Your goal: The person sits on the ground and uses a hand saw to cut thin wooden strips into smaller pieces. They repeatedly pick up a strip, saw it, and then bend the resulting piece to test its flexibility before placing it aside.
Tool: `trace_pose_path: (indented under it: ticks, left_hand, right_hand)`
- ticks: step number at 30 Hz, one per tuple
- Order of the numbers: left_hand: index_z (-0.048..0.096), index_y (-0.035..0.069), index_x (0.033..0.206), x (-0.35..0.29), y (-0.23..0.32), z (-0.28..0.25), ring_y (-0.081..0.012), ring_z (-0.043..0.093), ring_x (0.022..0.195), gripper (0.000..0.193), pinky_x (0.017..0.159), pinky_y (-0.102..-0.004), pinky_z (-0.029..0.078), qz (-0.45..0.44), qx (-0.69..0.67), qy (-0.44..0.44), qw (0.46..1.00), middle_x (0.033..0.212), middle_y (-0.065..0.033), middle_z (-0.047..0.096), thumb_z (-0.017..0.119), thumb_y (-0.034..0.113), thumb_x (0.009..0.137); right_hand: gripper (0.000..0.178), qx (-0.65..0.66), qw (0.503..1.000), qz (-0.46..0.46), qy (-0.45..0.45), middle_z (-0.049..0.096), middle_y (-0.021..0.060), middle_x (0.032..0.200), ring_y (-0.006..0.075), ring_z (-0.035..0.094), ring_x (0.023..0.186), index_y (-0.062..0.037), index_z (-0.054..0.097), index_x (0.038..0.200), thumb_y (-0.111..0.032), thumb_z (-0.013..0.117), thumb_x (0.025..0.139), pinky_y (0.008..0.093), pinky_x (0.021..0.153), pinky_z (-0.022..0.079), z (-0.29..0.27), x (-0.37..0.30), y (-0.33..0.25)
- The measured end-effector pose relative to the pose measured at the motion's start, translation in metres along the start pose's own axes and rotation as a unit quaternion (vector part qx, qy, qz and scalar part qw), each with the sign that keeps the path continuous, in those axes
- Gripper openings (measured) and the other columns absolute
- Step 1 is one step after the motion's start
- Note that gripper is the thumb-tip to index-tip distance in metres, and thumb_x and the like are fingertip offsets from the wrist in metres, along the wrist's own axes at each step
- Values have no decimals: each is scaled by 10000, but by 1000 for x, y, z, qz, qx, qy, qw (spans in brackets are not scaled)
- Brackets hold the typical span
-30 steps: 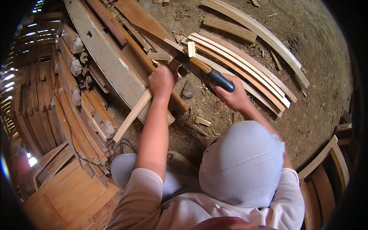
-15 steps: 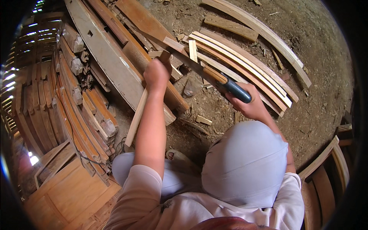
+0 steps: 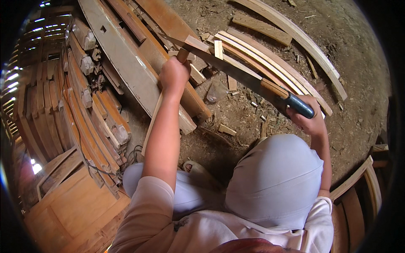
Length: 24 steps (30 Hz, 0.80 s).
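Head view, left to right: what's there?

Far left, stack of brown curved wooden boards (image 3: 84,130). Then long grey-tan flat board (image 3: 122,59).

Left hand?

Left hand (image 3: 174,76) closed in a fist around narrow pale wooden strip (image 3: 152,126); strip slants over the board, upper end poking out past the fist, lower part beside the forearm.

Saw?

Steel-bladed handsaw with black grip (image 3: 238,75), blade running just past the fist. Teeth on wood? Can't tell from this angle. Pale curved wooden strips (image 3: 274,63) lie on the ground beyond.

Right hand?

Right hand (image 3: 310,114) wrapped around the black grip, fingers closed.
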<state>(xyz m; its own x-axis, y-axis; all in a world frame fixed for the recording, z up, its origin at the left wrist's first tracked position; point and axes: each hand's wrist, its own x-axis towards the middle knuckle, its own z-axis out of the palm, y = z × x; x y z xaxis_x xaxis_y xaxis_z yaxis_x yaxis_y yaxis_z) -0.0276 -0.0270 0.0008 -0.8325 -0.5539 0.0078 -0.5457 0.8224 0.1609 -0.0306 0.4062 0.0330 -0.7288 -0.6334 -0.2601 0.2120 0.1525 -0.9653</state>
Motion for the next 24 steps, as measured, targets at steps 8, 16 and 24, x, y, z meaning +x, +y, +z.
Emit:
trace_pose_path:
  ticks: [8, 16, 24]
  left_hand:
    - [748, 12, 907, 0, 2, -7, -473, 718, 904, 317, 839, -539, 573, -11, 6, -14, 1000, 893, -266, 739, 774, 322, 849]
    - [751, 11, 884, -7, 5, -1, -481, 724, 889, 247, 828, -550, 581, 3, 32, -23, 999, 905, -272, 740, 746, 257, 865]
    - [753, -6, 812, -17, 5, -3, -463, 736, 839, 196, 770, -540, 596, 36, 35, 7, 999, 833, -264, 732, 703, 177, 861]
  right_hand:
    - [462, 39, 999, 10, 21, 623, -26, 685, 30, 518, 535, 22, 713, 1007, -377, 778, 783, 211, 477, 389, -9, 13, -2]
    - [339, 23, 1000, 21, -3, 614, -30, 674, 42, 515, 551, 2, 728, 977, -304, 745, 832, 228, 493, 398, -14, 28, -29]
    - [278, -10, 996, -82, -18, 702, 14, 835, 87, 595, 677, 6, 723, 1059, -188, 722, 859, 261, 605, 461, 43, 66, -18]
